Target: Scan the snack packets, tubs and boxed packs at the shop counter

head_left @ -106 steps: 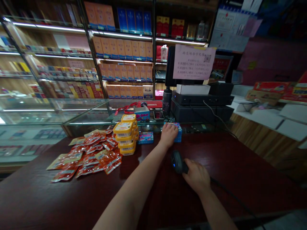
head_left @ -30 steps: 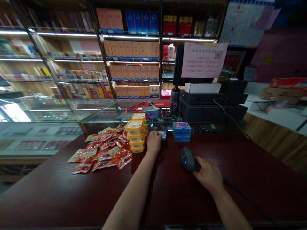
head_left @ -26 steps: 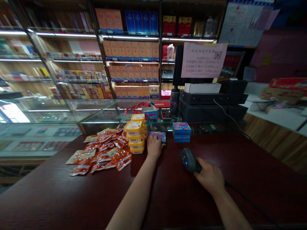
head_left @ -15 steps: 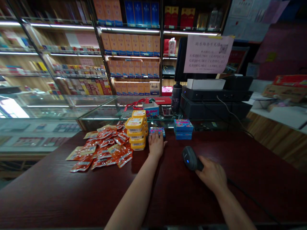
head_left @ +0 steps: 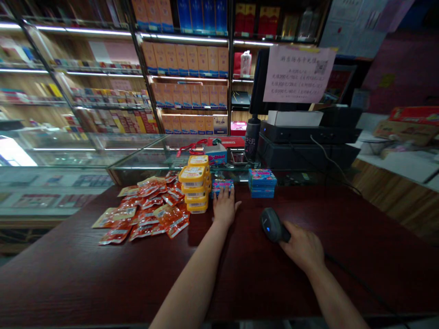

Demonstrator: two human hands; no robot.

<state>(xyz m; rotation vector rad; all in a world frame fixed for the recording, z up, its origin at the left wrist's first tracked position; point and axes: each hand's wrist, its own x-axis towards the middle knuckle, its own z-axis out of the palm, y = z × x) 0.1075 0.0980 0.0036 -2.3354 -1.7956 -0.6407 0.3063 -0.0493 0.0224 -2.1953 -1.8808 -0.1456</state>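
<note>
My left hand [head_left: 225, 209] reaches forward on the dark wooden counter, fingers stretched out against the front of a small blue and pink box [head_left: 222, 185]. Its fingers hide part of the box, and no firm grip shows. Just left of it stand stacked yellow-lidded tubs [head_left: 194, 188]. In my right hand [head_left: 303, 246] is a black handheld barcode scanner [head_left: 272, 225], held by the handle with its head above the counter and a blue light lit. A stack of similar blue boxes [head_left: 262, 183] stands between and beyond my hands.
Orange-red snack packets [head_left: 147, 212] lie heaped left of the tubs. Behind the counter [head_left: 113, 288] is a glass case [head_left: 137, 157] with an open printed carton [head_left: 216, 155]. A monitor bearing a paper sign [head_left: 298, 75] stands back right. The scanner's cable [head_left: 360, 281] trails right.
My left hand has shifted very slightly back from the box, showing more of its top and front. The right hand and scanner are nearly still. The view has tilted a little.
</note>
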